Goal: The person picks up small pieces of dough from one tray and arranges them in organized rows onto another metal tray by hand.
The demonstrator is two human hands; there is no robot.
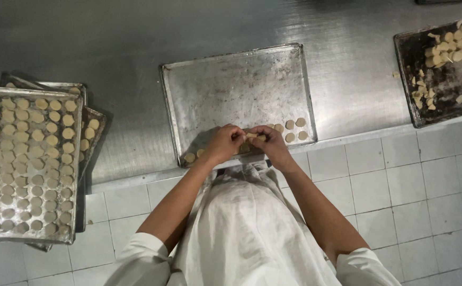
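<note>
Left hand (223, 142) and right hand (271, 144) pinch one dough piece (253, 136) | held above near edge of baking tray (231, 85) (few dough rounds (293, 130) laid) | risk: soft dough may tear if pulled apart.

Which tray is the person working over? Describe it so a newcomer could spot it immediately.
On the steel counter, find the middle tray, directly under both hands. Unlike the left tray packed with dough rounds and the dark right tray of scraps, it is mostly bare, with a few rounds along its near edge.
</note>
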